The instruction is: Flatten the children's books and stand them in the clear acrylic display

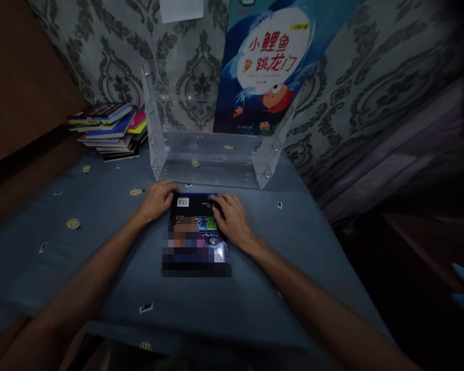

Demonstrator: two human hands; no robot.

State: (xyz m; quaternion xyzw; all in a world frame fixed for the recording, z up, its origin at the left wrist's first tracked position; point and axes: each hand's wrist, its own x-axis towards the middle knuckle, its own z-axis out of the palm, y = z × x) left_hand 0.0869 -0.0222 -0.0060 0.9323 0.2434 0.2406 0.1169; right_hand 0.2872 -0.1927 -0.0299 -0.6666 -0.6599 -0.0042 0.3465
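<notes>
A dark book [195,247] lies flat, back cover up, on the blue-grey tablecloth [100,242] in front of me. My left hand [158,200] curls over the book's far left corner, next to the barcode. Fingers of my right hand [232,219] lie on the book's right side and reach its far edge. Just behind the book stands a clear acrylic book rack [212,154]. A blue picture book [266,67] with Chinese lettering and a cartoon fish stands upright in the rack, leaning against the wall.
A stack of colourful thin books [110,129] lies at the back left of the table. Patterned grey wallpaper [112,62] rises behind the rack. The table's right edge drops into dark space. A brown wooden panel [19,77] is at the left.
</notes>
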